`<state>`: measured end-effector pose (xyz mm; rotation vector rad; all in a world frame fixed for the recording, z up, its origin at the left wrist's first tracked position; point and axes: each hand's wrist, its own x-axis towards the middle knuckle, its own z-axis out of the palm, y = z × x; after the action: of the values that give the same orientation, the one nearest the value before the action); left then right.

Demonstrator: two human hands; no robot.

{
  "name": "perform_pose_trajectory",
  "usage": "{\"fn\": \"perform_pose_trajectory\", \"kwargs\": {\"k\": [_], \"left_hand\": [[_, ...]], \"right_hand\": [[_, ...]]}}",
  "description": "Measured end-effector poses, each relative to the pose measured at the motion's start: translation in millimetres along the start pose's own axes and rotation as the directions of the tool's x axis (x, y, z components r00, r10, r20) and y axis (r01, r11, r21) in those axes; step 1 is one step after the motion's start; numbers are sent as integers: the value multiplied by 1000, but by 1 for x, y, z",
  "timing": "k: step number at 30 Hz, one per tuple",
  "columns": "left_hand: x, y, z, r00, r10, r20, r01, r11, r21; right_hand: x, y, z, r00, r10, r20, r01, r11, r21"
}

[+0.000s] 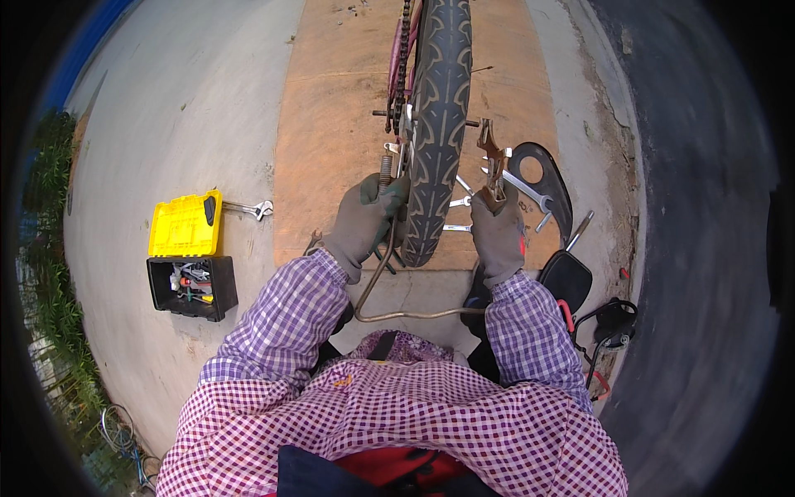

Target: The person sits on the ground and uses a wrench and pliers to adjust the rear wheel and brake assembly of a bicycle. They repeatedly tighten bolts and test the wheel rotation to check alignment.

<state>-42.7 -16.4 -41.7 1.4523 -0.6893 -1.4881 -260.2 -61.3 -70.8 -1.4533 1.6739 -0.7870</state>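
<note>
A bicycle's rear tyre [443, 124] stands upright between my hands, with the chain [402, 58] on its left. My left hand [364, 217], in a grey glove, is closed round the left side of a bent-rod bicycle stand [410, 315], just below its coil spring [385, 174]. The rod runs from there toward me and across below the tyre. My right hand [497, 236], also gloved, is closed on the stand's rusty bracket [493, 161], right of the tyre and near the axle end [472, 123]. The fingertips of both hands are partly hidden.
Several wrenches, one a large spanner [530, 189], lie on the brown board [331, 108]. Right of them are a black chain guard [556, 178] and a black flat part [566, 280]. An open yellow-lidded toolbox [184, 228] and an adjustable wrench [257, 209] are at left.
</note>
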Motion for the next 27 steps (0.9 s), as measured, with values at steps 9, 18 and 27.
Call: {"fn": "perform_pose_trajectory", "kwargs": {"k": [9,18,27], "left_hand": [[7,4,-7,991,53,-123,-38,992,122],[3,-4,-3,997,50,-66,-24,936,351],[22,-6,-7,969,166,-184,-41,838,544]], "right_hand": [[-9,-26,-8,991,-78,106,80,997,-20],[1,-21,-12,980,59,189,-90,983,160],[-8,-22,3,984,-71,163,54,993,104]]}}
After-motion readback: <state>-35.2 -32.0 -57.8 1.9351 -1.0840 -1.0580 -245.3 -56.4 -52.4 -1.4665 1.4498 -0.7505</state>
